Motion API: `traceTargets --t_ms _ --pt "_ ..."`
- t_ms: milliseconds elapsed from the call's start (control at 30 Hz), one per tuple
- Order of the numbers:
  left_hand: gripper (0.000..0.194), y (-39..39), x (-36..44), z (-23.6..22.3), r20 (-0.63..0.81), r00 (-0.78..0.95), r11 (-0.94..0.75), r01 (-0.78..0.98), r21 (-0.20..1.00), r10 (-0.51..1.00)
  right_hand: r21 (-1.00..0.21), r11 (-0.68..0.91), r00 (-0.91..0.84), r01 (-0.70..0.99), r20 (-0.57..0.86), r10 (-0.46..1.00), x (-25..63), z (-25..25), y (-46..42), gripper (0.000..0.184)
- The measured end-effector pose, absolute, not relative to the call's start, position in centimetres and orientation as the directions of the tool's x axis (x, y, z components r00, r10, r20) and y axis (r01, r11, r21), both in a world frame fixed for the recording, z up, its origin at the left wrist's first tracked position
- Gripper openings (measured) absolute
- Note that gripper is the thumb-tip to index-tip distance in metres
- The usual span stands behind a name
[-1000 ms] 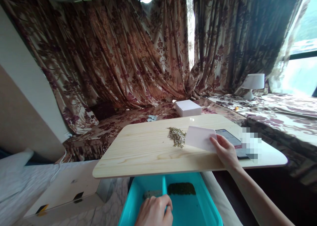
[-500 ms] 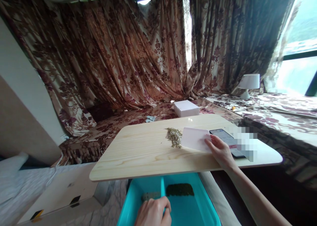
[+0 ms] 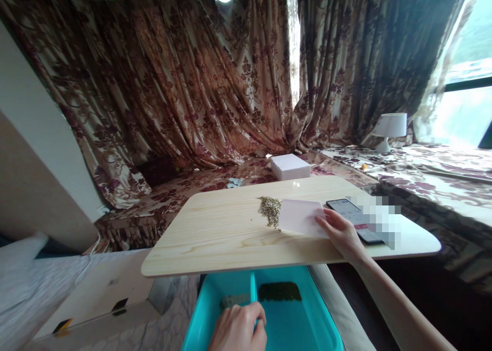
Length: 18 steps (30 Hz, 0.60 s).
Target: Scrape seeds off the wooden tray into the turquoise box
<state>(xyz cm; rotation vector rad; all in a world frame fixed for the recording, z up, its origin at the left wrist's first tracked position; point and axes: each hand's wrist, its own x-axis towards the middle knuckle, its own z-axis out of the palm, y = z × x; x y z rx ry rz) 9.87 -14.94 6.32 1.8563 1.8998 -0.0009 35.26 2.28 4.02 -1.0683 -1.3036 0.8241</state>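
Observation:
My right hand (image 3: 340,233) grips the right end of a pale, translucent flat scraper (image 3: 300,217), tilted over the wooden tabletop (image 3: 215,233). The scraper's left edge touches a pile of small greenish-brown grains (image 3: 271,210), perhaps beans or seeds. Below the table's front edge, my left hand (image 3: 239,328) is closed, knuckles up, above a turquoise divided bin (image 3: 300,325). Whatever its fingers hold, if anything, is hidden. In the bin's right compartment lies a dark green mass of grains (image 3: 280,291); greyish matter (image 3: 235,301) shows in the left one, partly behind my hand.
A phone (image 3: 355,220) lies on the table right of my right hand. Behind the table are a white box (image 3: 290,166) and a crumpled grey cloth (image 3: 234,183). A cardboard box (image 3: 100,294) is at lower left, a lamp (image 3: 390,128) at far right.
My right hand has moved the scraper slightly left against the grains, whose right side is pushed in a little. My left hand stays closed over the bin. The view has shifted slightly.

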Motion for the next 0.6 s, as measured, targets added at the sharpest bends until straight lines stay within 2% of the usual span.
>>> traceTargets --t_ms 200,600 --pt "0.029 -15.17 9.89 6.63 -0.324 0.024 0.088 0.941 0.326 0.946 -0.943 0.317 0.194 0.101 0.332 0.923 35.22 4.48 2.00 0.050" --pt "0.029 -15.14 9.72 6.33 -0.319 0.042 0.073 0.937 0.340 0.947 -0.947 0.305 0.188 0.099 0.318 0.929 35.23 4.49 1.95 0.039"
